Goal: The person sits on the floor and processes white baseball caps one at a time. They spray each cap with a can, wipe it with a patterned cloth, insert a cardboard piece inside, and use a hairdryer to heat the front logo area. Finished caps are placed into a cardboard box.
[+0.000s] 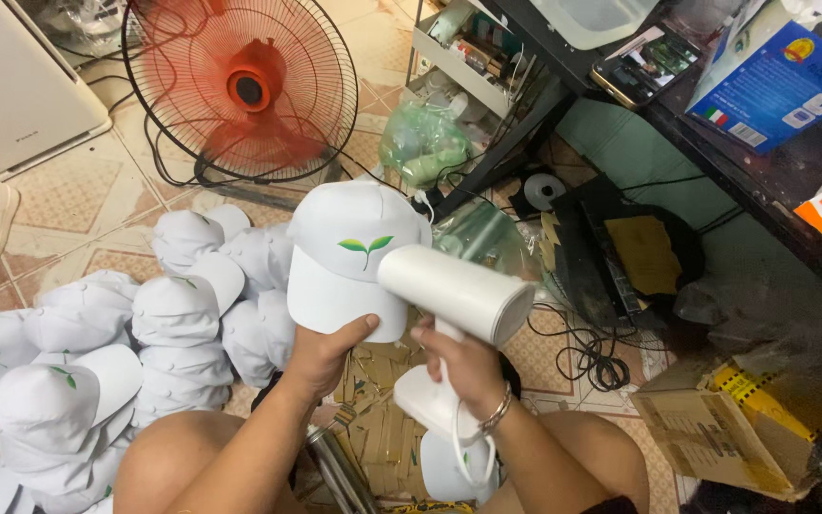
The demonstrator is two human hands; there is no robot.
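A heap of white fabric caps (145,324), some showing green leaf marks, crowds the tiled floor beside the left arm, with a red wire-caged floor fan (240,90) standing behind it. The left hand (321,357) grips the stiff brim of a white cloth cap with a green sprout emblem (354,247), holding it up in front of the knees. The right hand (463,366) is wrapped around the handle of a smooth white plastic handheld steamer (454,290), its cylindrical head against the cap's front. Tangled black cables (592,352) lie to the right.

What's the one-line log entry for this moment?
left hand: holds white cap | right hand: grips white handheld steamer, nozzle at cap | cap pile: floor, left
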